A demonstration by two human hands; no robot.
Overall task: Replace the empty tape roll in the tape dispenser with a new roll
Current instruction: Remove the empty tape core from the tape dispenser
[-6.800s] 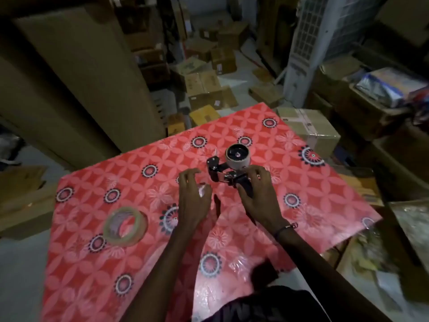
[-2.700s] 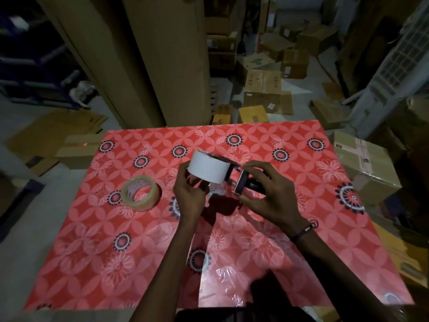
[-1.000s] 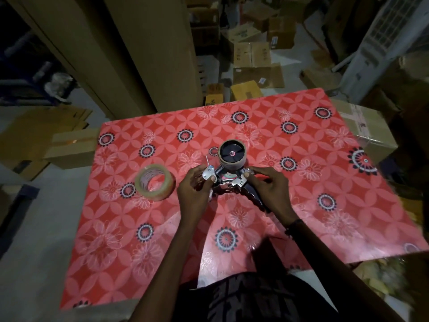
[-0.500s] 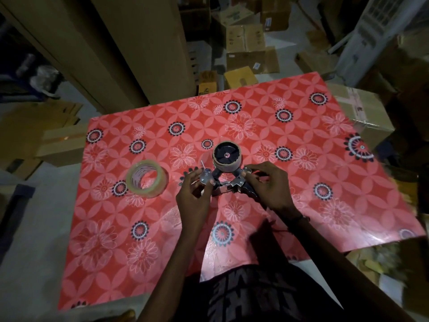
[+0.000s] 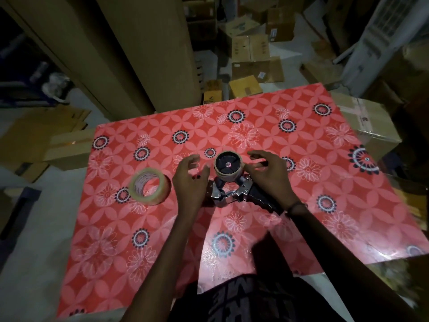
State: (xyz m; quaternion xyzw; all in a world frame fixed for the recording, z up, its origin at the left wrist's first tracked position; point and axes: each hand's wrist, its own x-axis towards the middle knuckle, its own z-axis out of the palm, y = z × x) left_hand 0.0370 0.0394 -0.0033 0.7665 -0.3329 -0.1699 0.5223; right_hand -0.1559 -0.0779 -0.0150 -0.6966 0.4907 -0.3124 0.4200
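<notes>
At mid-frame my left hand [image 5: 189,182] and right hand [image 5: 269,176] hover spread open, gripping nothing, either side of the one tape dispenser [image 5: 234,184] carrying its empty core [image 5: 228,166], with one new tape roll [image 5: 149,189] lying left on the red flowered tablecloth [image 5: 255,228] amid many cardboard boxes [image 5: 250,66].

A table [image 5: 267,233] under a red flowered cloth bears a tape dispenser [image 5: 228,180] (seemingly on its side) and — left — a tape roll [image 5: 149,186].
</notes>
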